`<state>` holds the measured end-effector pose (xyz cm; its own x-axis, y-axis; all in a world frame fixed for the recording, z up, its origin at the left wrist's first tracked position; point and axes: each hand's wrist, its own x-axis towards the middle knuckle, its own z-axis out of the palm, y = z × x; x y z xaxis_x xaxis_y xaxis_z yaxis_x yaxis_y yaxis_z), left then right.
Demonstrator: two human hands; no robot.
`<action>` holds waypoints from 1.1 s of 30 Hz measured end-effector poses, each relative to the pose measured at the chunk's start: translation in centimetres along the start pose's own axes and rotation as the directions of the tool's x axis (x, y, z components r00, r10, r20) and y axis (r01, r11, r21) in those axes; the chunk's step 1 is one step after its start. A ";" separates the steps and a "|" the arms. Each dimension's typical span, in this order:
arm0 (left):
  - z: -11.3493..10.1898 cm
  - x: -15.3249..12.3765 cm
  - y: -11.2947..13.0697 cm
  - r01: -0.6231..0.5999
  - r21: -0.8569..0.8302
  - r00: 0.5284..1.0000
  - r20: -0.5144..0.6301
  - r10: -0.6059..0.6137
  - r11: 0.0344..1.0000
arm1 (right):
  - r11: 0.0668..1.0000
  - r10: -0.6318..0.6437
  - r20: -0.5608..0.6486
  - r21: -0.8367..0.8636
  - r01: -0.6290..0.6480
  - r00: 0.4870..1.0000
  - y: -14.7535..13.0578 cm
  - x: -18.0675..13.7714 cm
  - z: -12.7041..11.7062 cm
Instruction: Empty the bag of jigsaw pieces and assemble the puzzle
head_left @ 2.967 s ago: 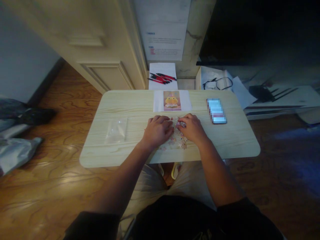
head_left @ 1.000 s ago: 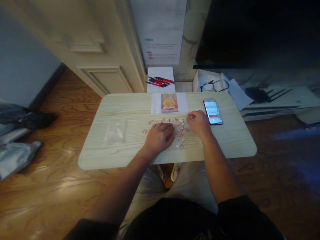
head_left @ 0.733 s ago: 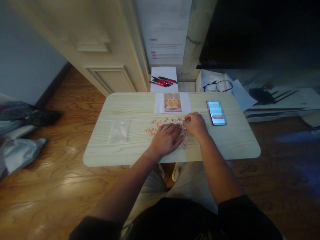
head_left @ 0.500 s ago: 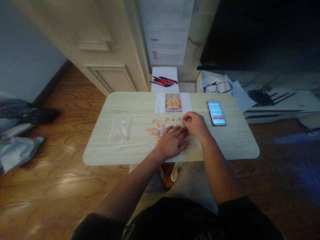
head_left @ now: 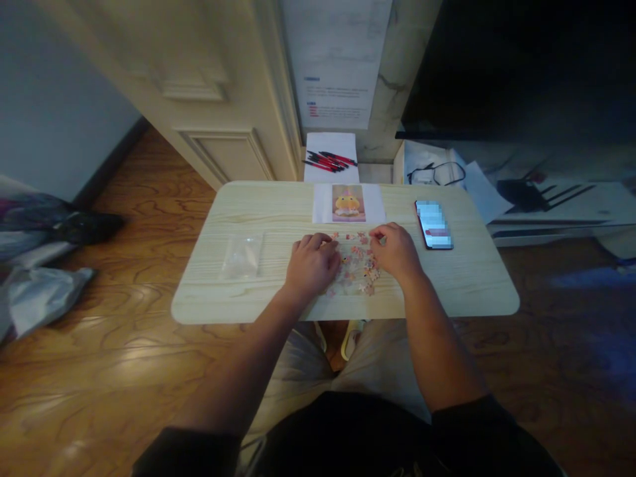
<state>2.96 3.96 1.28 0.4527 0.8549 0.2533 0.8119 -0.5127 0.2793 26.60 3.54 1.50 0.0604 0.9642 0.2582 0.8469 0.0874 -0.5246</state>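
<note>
Many small jigsaw puzzle pieces [head_left: 368,273], pink, orange and white, lie loose on the pale wood-grain table [head_left: 278,205]. My left hand [head_left: 312,265] rests palm down over the left part of the pile, fingers bent and a little apart, covering some pieces. At the pile's upper right, my right hand [head_left: 396,250] has thumb and forefinger pinched together beside a short row of pieces [head_left: 354,236]. Whatever is between those fingertips is too small to make out. Just beyond the row lies a printed picture [head_left: 348,203] of a yellow figure on white paper.
A clear plastic bag [head_left: 242,256] lies on the table's left side. To the right is a phone [head_left: 434,225] with its screen lit. Behind the table, red and black pens [head_left: 329,161] sit on a white surface, and a cable [head_left: 450,173] lies in a box.
My left hand has moved left across the pile, uncovering pieces in the middle and on the right. My right hand stays pinched near the row. The whole view has shifted slightly.
</note>
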 end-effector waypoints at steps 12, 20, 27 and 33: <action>0.2 2.9 0.9 0.050 -0.021 0.995 0.090 -0.048 0.999 | 0.996 0.084 0.070 0.014 -0.086 0.994 2.6 -2.2 -1.3; 1.2 2.3 2.2 -0.080 -0.031 0.995 0.055 0.082 0.996 | 0.970 0.150 0.125 0.175 -0.171 0.981 2.3 -2.1 -0.7; 2.8 1.3 4.7 -0.309 -0.169 0.943 0.074 0.325 0.936 | 0.892 0.254 0.132 0.351 -0.285 0.958 4.0 -2.4 -1.7; 2.2 1.2 4.4 -0.293 -0.182 0.947 0.079 0.311 0.939 | 0.920 0.207 0.147 0.306 -0.243 0.967 4.5 -2.6 -1.9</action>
<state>7.90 2.86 0.76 0.7104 0.6566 0.2536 0.5623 -0.7461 0.3566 31.23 0.94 0.02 0.1558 0.9875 0.0221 0.6030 -0.0774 -0.7940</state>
